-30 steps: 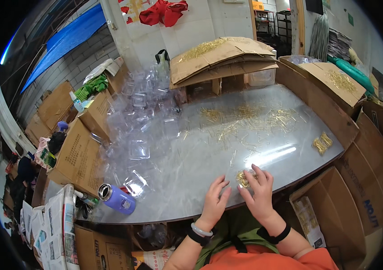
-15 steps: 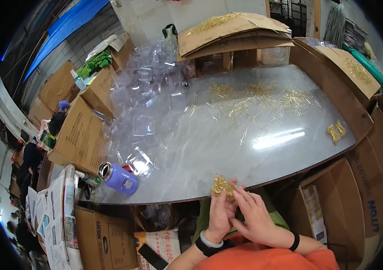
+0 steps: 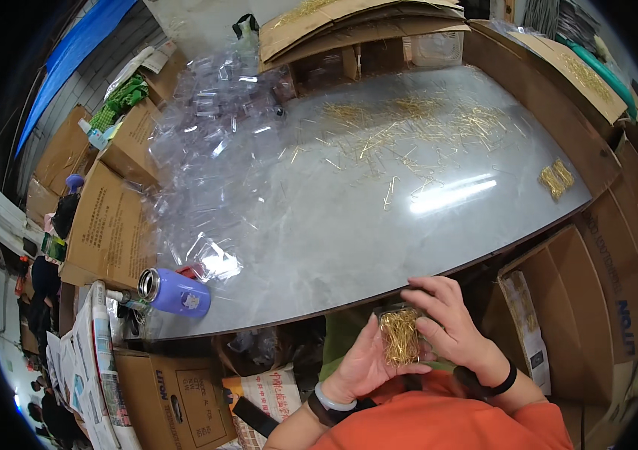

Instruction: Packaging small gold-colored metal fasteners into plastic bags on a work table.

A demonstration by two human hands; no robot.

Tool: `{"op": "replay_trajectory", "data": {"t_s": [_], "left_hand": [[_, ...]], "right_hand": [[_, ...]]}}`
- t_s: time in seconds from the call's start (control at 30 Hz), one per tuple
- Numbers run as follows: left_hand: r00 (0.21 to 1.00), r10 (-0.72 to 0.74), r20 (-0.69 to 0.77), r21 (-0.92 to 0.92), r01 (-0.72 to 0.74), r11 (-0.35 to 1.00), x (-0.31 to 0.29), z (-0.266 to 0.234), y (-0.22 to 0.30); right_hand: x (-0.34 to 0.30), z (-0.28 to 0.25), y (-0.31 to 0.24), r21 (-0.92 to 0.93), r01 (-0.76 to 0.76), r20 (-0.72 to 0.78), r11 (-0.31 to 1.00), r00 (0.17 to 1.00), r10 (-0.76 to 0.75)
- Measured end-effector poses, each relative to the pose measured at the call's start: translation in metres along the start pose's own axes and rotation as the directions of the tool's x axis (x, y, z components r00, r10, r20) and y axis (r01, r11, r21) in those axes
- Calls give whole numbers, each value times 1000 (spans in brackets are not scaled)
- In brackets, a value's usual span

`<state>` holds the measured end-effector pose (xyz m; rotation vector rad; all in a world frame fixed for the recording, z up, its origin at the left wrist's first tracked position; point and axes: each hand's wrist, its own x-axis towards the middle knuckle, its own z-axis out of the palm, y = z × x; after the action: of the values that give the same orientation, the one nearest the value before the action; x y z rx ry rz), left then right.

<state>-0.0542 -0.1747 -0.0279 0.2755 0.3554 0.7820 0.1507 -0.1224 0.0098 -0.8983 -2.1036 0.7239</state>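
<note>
My left hand (image 3: 360, 364) is wrapped around a small clear plastic box (image 3: 400, 337) packed with gold wire hooks. It holds the box just off the table's near edge, above my lap. My right hand (image 3: 450, 326) is at the box's right side, its fingers spread and its thumb near the rim; whether the thumb touches the box is hard to tell. Loose gold wire hooks (image 3: 409, 139) lie scattered over the far middle of the grey table (image 3: 319, 247). Two bundles of gold hooks (image 3: 556, 178) rest near the right edge, apparently in clear boxes.
Many clear plastic boxes (image 3: 214, 142) are heaped on the table's left side. A purple bottle (image 3: 178, 292) without a lid stands at the near left corner. Cardboard (image 3: 364, 30) makes a shelf at the back, and cartons (image 3: 566, 300) stand on the right, below the table.
The box of hooks has moved right and down, closer to my body, and turned so its contents show. My right hand has lifted off it and spread its fingers. The view has shifted.
</note>
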Motion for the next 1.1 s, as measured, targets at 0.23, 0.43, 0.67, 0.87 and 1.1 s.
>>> {"op": "replay_trajectory", "data": {"t_s": [0.23,0.43,0.67,0.87,1.1], "left_hand": [[988,48,145,-186,-20,982,2,-20,-11],[981,90,-171,3,-91,996,-3,18,-6],[962,121,-246,38,-115,993,-6,8,-14],[974,135,-182,15,-134,991,-8,17,-12],[993,61,-101,-24,-64,998,-6,7,-17]], "right_hand": [[-15,11,2,4,18,130,1000,991,-19],[-9,9,-14,4,29,-9,1000,1000,-29],[8,31,-36,-146,180,-10,973,983,-183],[15,20,-29,38,7,110,999,994,-11],[26,13,-24,75,-14,167,997,986,1]]}}
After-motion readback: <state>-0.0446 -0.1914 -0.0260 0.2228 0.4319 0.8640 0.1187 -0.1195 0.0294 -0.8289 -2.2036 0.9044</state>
